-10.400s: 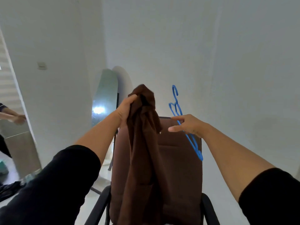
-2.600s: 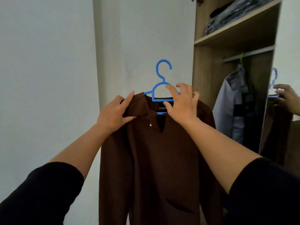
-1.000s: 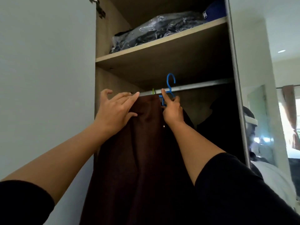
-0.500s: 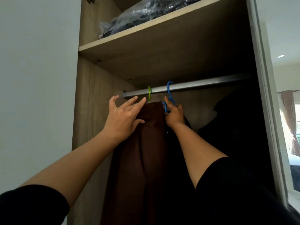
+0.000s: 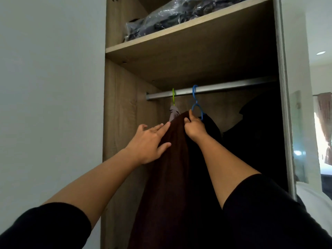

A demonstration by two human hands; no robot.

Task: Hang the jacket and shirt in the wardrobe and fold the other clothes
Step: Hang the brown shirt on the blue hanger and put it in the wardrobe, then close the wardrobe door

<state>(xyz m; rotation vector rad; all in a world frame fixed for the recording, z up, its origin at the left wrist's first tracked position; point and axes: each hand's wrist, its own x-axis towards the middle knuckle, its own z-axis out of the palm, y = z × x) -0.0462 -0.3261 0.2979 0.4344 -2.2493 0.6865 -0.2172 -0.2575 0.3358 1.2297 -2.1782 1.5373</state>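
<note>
Head camera: the dark brown long shirt (image 5: 172, 168) hangs on a blue plastic hanger (image 5: 195, 105), hooked over the silver metal rail (image 5: 224, 87) inside the wooden wardrobe (image 5: 122, 108). The right hand (image 5: 195, 127) pinches the hanger's neck; the left hand (image 5: 149, 142) lies flat, fingers spread, against the shirt's shoulder.

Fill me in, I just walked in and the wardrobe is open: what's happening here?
A person is hanging a brown shirt in the wardrobe. Its blue hanger is already hooked over the metal rail, beside a green hanger carrying a grey garment. The right hand grips the shirt's collar at the base of the blue hanger, while the left hand rests open against the fabric. Dark clothes hang further right, and bagged items sit on the shelf above.
</note>
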